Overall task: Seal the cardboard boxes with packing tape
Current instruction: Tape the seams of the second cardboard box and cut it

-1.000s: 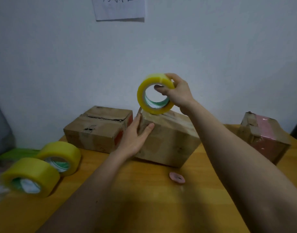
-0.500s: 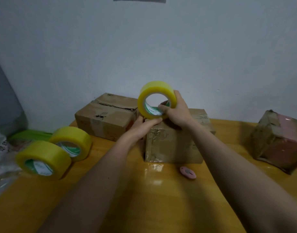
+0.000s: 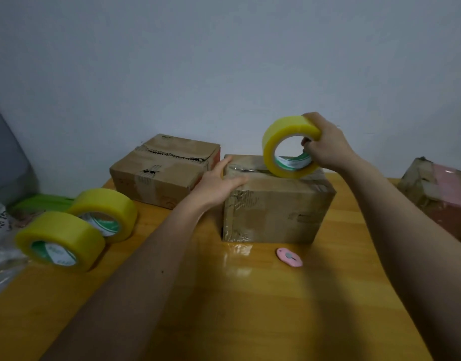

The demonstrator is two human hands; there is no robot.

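A wooden table [image 3: 250,308] runs up to a pale wall [image 3: 224,61] on the far side. In the middle of it stands a cardboard box [image 3: 276,212], its front and top already streaked with clear tape. Behind and to the left sits a second box [image 3: 161,168] with a torn seam across its top, and at the far right edge is a third box [image 3: 438,191] wrapped partly in pink. Two spare rolls of yellow tape [image 3: 65,241] lie on their sides, touching, at the near left.

The right hand [image 3: 328,149] is closed around a roll of tape [image 3: 289,147], fingers hooked through its core, and the roll stands upright with its lower edge on the top of the middle box. The left hand [image 3: 219,183] lies flat and open on that box's top left corner, gripping nothing. A small pink cutter [image 3: 289,257] lies on the table just in front of the box.
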